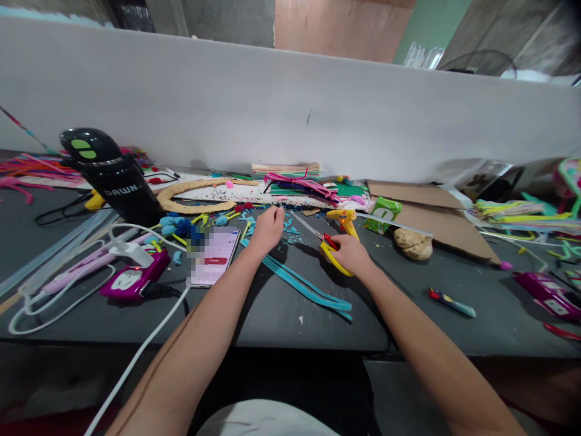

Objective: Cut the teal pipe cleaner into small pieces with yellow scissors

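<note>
Right hand (pixel 347 249) grips the scissors (pixel 330 241) by the handles, leaving blades free toward the left hand (pixel 271 227), fingers curled closed, contents hidden; blue strips (pixel 305 287) lie nearer the body, within easy reach.

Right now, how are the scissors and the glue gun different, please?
The scissors are in the right hand; the glue gun rests just beyond it, not held. The scissors have slim metal blades; the glue gun has a bulkier body. The scissors' handles mix red and yellow, while the glue gun is mainly yellow. Both show yellow.
</note>
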### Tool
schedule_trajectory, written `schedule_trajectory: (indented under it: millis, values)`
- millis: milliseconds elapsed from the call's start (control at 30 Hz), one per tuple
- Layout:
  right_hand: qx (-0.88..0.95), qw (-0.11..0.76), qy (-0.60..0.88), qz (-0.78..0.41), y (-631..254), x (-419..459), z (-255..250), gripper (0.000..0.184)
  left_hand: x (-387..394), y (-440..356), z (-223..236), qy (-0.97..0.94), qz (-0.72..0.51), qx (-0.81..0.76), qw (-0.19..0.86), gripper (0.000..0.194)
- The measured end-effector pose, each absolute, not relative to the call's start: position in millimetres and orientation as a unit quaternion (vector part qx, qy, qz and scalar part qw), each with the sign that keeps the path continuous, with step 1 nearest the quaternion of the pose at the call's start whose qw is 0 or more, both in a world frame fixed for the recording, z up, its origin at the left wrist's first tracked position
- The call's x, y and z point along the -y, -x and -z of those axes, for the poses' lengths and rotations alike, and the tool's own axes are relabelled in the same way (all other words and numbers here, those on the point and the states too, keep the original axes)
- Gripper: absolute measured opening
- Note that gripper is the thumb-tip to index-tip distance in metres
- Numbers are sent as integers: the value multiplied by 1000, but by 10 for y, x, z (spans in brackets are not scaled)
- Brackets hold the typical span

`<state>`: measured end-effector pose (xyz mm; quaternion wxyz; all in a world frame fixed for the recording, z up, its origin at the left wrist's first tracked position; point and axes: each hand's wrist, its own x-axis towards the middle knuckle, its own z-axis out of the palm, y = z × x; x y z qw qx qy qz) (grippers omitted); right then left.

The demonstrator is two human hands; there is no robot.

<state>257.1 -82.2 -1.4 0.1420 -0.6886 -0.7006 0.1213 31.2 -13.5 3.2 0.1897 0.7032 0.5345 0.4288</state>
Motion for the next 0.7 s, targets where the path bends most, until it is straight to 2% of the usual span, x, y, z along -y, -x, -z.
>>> schedule_trajectory:
  millis: [233,700]
  values:
    - [697,147,688,-139,-2581,817,14,36,132,-284,-34,-693,-457,-506,235,28]
    - [700,135,687,-139,-2596,803,20,39,63,-184,-24,-730,-437,-474,227,21]
